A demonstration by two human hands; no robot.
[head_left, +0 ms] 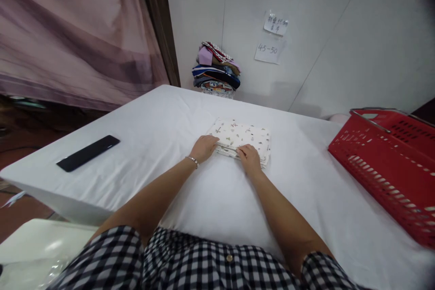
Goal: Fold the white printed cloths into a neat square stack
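Note:
A folded white cloth with small printed figures [244,135] lies in the middle of a table covered with a white sheet [170,113]. My left hand [204,147], a bracelet on its wrist, rests on the cloth's near left edge with fingers curled over it. My right hand [249,158] lies on the near edge of the cloth, fingers bent and pressed on the fabric. Both hands grip the folded cloth's front edge.
A stack of folded colourful clothes [216,70] stands at the far edge against the wall. A red plastic basket [390,163] sits at the right. A black flat device [88,152] lies at the left. Two paper notes [272,36] hang on the wall.

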